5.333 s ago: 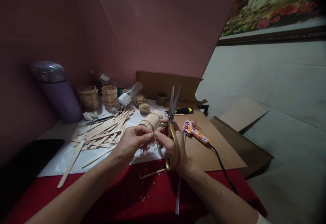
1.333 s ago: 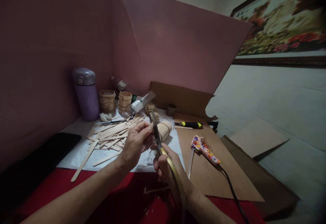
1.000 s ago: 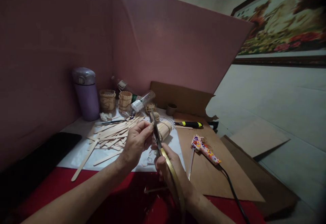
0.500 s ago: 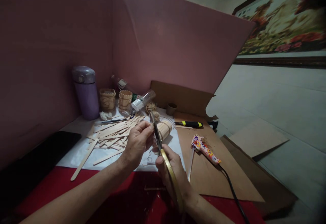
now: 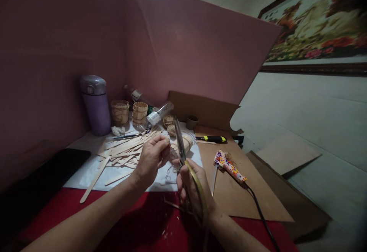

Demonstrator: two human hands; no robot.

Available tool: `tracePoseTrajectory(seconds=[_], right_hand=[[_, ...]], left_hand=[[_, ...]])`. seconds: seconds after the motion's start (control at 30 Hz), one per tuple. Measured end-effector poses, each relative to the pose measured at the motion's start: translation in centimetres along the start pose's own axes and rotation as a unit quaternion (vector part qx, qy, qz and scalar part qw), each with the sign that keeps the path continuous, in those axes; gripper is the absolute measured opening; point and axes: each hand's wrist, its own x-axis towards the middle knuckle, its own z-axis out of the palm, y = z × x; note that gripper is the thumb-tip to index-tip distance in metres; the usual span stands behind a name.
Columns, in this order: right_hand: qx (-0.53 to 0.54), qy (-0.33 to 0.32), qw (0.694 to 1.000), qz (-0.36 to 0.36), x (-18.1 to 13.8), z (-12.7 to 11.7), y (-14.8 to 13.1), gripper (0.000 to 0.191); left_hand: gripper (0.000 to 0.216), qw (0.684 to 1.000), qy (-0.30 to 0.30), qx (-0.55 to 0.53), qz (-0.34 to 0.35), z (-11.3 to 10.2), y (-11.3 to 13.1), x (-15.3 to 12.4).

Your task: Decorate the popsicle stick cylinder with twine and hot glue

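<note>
My right hand [image 5: 191, 185] grips gold-handled scissors [image 5: 183, 156], blades pointing up and away, slightly parted. My left hand [image 5: 151, 158] is closed in a pinch just left of the blades; what its fingertips hold is too small to make out. Behind both hands a small cylinder of wooden sticks bound with twine [image 5: 185, 143] lies on the white sheet [image 5: 86, 168]. A pile of loose wooden sticks [image 5: 123, 152] spreads to the left of my left hand.
A purple flask [image 5: 94, 104], two small stick cups [image 5: 127, 112], a plastic bottle [image 5: 157, 114] and twine balls [image 5: 169, 124] stand at the back. A spotted glue gun [image 5: 228, 166] with a black cord and a yellow-black knife [image 5: 212, 139] lie on brown cardboard [image 5: 243, 194]. A black slab [image 5: 37, 175] lies left.
The scissors have tilted more upright and their blades have parted a little, moving away from my left fingertips. My left hand has drawn slightly left and down. Small offcuts lie on the red cloth.
</note>
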Motion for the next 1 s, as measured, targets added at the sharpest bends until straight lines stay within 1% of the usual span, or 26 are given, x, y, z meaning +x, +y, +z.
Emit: tracePoseTrajectory(seconds=[0.03, 0.13, 0.17, 0.23, 0.3, 0.37, 0.57, 0.7, 0.9, 1.0], right_hand=[[0.002, 0.014, 1.000, -0.004, 0.1, -0.1, -0.3, 0.063], [0.006, 0.088, 0.996, -0.007, 0.8, -0.8, -1.3, 0.056], [0.014, 0.110, 0.994, -0.006, 1.1, -1.1, -1.6, 0.054], [0.037, 0.134, 0.990, 0.016, 1.9, -1.8, -2.1, 0.050], [0.059, 0.160, 0.984, 0.048, 2.5, -2.6, -2.4, 0.045], [0.065, 0.179, 0.979, 0.074, 2.9, -3.2, -2.7, 0.040], [0.059, 0.194, 0.971, 0.125, 3.1, -4.0, -2.7, 0.020], [0.052, 0.209, 0.964, 0.153, 3.4, -3.7, -2.5, 0.018], [0.057, 0.196, 0.959, 0.195, 2.8, -3.0, -2.9, 0.015], [0.068, 0.188, 0.958, 0.206, 2.7, -2.8, -3.0, 0.018]], left_hand=[[0.025, 1.000, 0.006, 0.014, 0.013, -0.1, 0.0, 0.1], [0.027, 0.994, 0.022, 0.077, 0.079, -0.5, -0.3, 0.4], [0.027, 0.988, 0.028, 0.108, 0.107, -0.7, -0.3, 0.6], [0.026, 0.970, 0.042, 0.180, 0.160, -1.1, -0.6, 0.9], [0.024, 0.951, 0.046, 0.240, 0.190, -1.5, -1.0, 1.5], [0.022, 0.944, 0.032, 0.271, 0.187, -2.1, -1.6, 2.1], [0.023, 0.933, 0.014, 0.307, 0.185, -3.2, -2.7, 3.6], [0.024, 0.938, -0.013, 0.302, 0.166, -3.3, -3.1, 4.0], [0.025, 0.953, -0.021, 0.280, 0.116, -3.2, -3.6, 4.0], [0.027, 0.958, -0.026, 0.271, 0.089, -3.0, -3.8, 3.9]])
